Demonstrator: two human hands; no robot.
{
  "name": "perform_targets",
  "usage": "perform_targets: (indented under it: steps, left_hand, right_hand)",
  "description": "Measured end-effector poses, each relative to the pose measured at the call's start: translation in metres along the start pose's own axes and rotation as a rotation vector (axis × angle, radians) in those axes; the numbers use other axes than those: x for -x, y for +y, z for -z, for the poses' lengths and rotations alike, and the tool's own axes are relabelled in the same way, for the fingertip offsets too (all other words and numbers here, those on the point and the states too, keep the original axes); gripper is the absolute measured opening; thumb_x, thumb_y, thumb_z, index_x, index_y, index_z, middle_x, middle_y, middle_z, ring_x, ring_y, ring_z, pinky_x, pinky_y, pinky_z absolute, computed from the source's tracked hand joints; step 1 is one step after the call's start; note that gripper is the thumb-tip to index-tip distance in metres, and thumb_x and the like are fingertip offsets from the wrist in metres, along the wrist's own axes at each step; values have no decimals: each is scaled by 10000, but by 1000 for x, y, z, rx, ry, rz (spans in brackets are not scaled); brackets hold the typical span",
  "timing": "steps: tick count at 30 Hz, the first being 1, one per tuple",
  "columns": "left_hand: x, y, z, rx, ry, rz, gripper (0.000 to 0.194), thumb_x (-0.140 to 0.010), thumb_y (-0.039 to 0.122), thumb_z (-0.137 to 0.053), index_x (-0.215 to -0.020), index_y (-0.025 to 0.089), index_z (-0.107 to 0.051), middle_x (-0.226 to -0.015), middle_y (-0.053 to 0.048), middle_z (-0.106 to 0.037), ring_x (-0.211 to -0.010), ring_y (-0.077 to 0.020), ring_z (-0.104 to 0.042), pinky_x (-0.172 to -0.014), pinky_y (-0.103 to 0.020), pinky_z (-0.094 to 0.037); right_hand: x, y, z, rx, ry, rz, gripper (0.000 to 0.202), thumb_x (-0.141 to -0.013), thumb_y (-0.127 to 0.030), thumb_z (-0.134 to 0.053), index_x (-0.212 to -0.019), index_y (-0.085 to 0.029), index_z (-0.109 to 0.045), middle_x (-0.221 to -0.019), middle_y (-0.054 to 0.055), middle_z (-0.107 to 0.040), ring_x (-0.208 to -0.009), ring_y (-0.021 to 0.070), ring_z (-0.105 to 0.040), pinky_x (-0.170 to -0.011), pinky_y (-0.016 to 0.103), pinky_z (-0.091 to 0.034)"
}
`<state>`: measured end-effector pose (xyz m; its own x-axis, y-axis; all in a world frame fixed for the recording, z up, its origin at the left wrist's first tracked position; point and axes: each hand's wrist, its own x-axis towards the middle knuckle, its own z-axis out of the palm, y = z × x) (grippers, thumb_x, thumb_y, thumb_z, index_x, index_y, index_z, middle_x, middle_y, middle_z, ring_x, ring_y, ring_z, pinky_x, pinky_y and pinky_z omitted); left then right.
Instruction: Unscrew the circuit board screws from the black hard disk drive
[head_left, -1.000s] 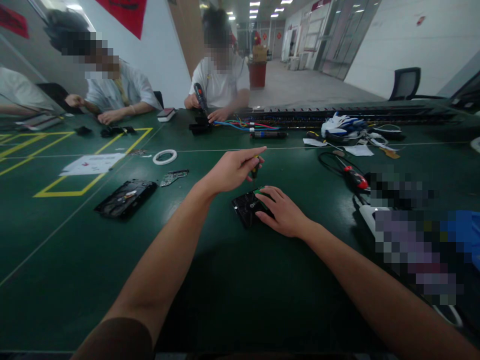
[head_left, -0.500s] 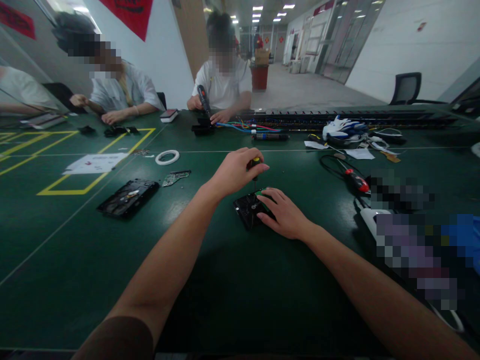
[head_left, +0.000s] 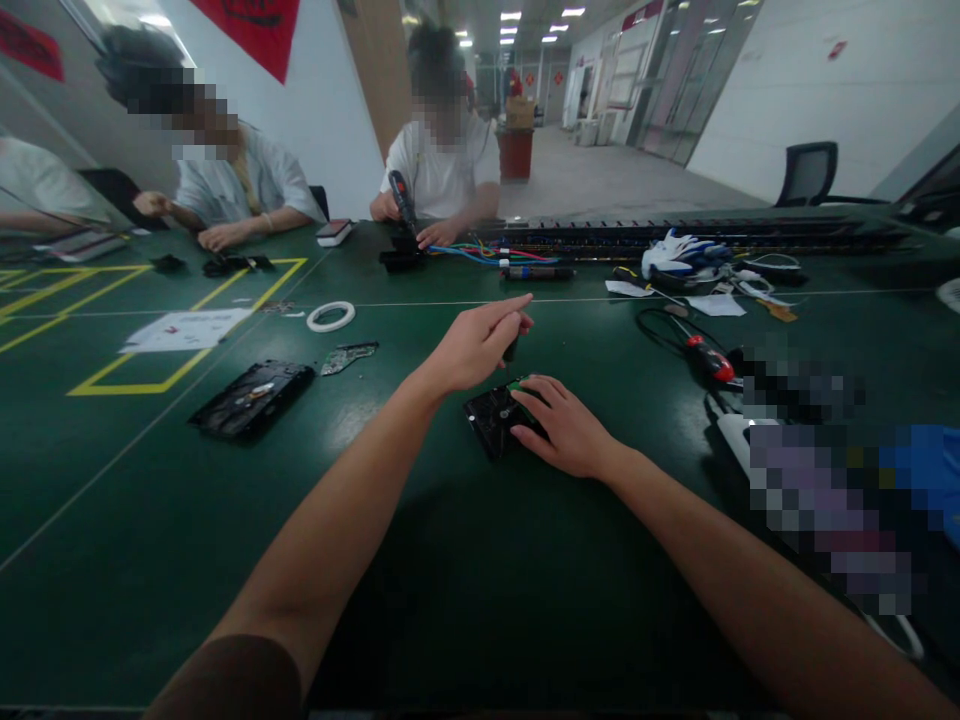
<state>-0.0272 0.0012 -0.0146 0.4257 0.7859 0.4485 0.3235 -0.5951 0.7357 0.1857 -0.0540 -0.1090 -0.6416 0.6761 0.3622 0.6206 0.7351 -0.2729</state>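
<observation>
My left hand (head_left: 480, 343) is closed around the handle of a small upright screwdriver (head_left: 511, 351), its index finger stretched forward over the top. The thin shaft points down at the far edge of a black device part (head_left: 491, 418) lying on the green table. My right hand (head_left: 566, 425) rests on that part's right side, fingers spread and pressing on it, covering much of it. A bit of green circuit board (head_left: 520, 384) shows by its fingertips. Exactly where the screwdriver tip sits is too small to tell.
To the left lie a black casing (head_left: 253, 398), a loose circuit board (head_left: 349, 358), a white ring (head_left: 331, 317) and a paper sheet (head_left: 186, 330). At right are a red-and-black screwdriver (head_left: 709, 358) and gloves (head_left: 684, 256). Across the table a co-worker (head_left: 439, 165) holds a power screwdriver (head_left: 402, 199).
My left fingers have shifted around the screwdriver handle, the index finger now extended and the yellow top covered. My right hand stays on the black part. The whole view has moved slightly.
</observation>
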Motion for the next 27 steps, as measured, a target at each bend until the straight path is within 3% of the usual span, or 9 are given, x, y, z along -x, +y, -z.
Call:
perform_targets:
  steps: [3,7,11,18,23,27]
  left_hand:
    - [0,1,2,80,24,16,474,-1059,395,-486,-1435,150,-638,-1162,-116,-762,-956,-178,-717,-582,-216,-585]
    - [0,8,7,20,43,14,411,-1027,388,-559,-1326,160,-726,-1068,-99,-781,-829,-148,-704,-600,-224,-596]
    - [-1,10,9,-62,40,-18,326,-987,421,-645,-1147,183,-799,-1096,-97,-770,-824,-155,-695,-578,-225,-573]
    - [-3,-2,3,-109,112,-22,327,-890,522,-770,-886,195,-769,-924,-65,-732,-796,-160,-664,-632,-258,-560]
    - [-4,-3,-1,-13,109,-5,379,-914,546,-731,-895,169,-761,-920,-72,-714,-739,-136,-654,-557,-220,-550]
    - [-3,-2,0,104,61,10,398,-955,527,-681,-1066,157,-781,-994,-84,-734,-695,-109,-651,-567,-218,-587]
  right_hand:
    - [0,0,0,9,-3,-7,538,-1060,-525,-490,-1471,-181,-534,-1502,177,-531,-1479,383,-416,-1194,645,-408]
    - [0,-1,2,-1,3,1,522,-1058,-524,-493,-1466,-201,-538,-1501,167,-534,-1481,376,-418,-1205,644,-399]
    - [0,-1,2,2,-1,-5,529,-1058,-528,-489,-1470,-198,-534,-1508,170,-530,-1481,382,-418,-1204,653,-398]
    - [1,-1,2,-9,-1,-7,523,-1057,-525,-491,-1484,-225,-525,-1514,158,-529,-1483,387,-414,-1185,672,-410]
    - [1,-1,3,2,-10,-1,539,-1062,-534,-477,-1478,-195,-530,-1510,164,-529,-1483,375,-414,-1210,643,-395]
    - [0,-1,3,-3,-7,5,532,-1060,-533,-482,-1475,-205,-537,-1501,162,-538,-1476,376,-424,-1207,653,-396]
